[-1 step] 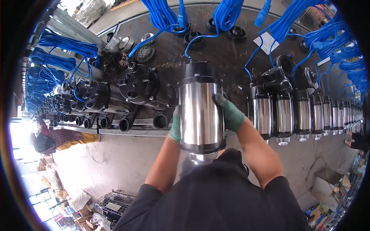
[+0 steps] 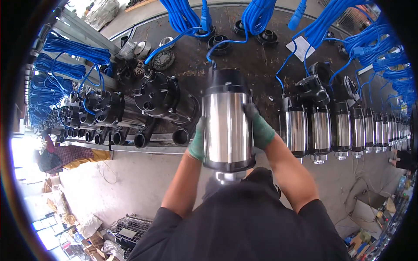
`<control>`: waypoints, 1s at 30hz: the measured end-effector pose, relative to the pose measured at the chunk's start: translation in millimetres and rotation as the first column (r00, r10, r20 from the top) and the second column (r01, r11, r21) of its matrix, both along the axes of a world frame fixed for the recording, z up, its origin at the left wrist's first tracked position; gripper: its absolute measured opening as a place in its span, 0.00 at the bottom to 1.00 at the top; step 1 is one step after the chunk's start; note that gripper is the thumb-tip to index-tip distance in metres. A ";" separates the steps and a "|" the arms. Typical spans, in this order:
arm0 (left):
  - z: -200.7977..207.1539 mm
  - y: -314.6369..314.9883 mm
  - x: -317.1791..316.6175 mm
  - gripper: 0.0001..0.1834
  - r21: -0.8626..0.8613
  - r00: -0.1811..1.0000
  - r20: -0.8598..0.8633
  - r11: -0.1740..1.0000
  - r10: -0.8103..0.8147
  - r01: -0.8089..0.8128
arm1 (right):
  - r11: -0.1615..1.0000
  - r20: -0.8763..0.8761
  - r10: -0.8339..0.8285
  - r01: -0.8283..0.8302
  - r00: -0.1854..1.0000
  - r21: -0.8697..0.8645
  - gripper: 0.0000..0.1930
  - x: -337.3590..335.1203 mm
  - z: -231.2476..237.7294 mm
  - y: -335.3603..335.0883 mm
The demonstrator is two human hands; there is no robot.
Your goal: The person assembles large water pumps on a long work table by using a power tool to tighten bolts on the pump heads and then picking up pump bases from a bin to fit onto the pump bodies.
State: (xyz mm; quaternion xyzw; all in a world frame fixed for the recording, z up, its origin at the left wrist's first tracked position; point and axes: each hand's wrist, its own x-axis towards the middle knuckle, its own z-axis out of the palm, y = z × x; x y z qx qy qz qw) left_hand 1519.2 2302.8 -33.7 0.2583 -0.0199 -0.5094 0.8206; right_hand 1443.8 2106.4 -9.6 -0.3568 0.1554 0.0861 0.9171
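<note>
Between my two gloved hands is a submersible pump [image 2: 227, 128], a shiny steel cylinder with a black top and black lower rim. A silver fitting [image 2: 230, 177] sticks out of its lower end, toward me. My left hand [image 2: 197, 141], in a green glove, is closed against the pump's left side, its fingers mostly hidden behind the body. On the opposite side my right hand [image 2: 262, 127] grips it, dark glove fingertips wrapping the steel. From the pump's top a blue cable [image 2: 222, 43] runs to a hanging coil [image 2: 257, 17].
Black-topped pumps with outlet pipes [image 2: 163, 98] lie in a row at left. More steel pumps [image 2: 296, 128] line the right edge of the dark workbench [image 2: 187, 61]. Black round parts [image 2: 219, 44] and a white paper [image 2: 300, 48] are behind. A wire basket [image 2: 129, 230] stands on the floor.
The pump and my hands have shifted very slightly; its lower end sits a touch higher. The blue cable at its top has moved a little to the left.
</note>
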 end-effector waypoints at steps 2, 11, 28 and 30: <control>44.5 7.9 6.5 0.46 0.105 0.952 0.286 0.991 -0.111 0.084 | 0.993 0.009 -0.020 0.018 1.000 0.119 0.46 12.7 13.9 5.4; 118.8 -37.7 20.2 0.60 0.292 0.627 0.779 0.876 0.015 -0.384 | 0.835 0.394 -0.103 0.295 0.913 -0.465 0.47 24.9 64.1 -27.0; 66.0 -44.6 39.1 0.67 0.079 0.695 0.719 0.991 0.021 -0.111 | 0.622 0.624 0.279 0.358 0.730 -0.697 0.72 37.1 58.1 -63.1; 60.3 -46.3 38.7 0.66 0.079 0.673 0.739 0.990 0.019 -0.115 | 0.599 0.617 0.284 0.367 0.733 -0.712 0.73 33.5 54.0 -64.6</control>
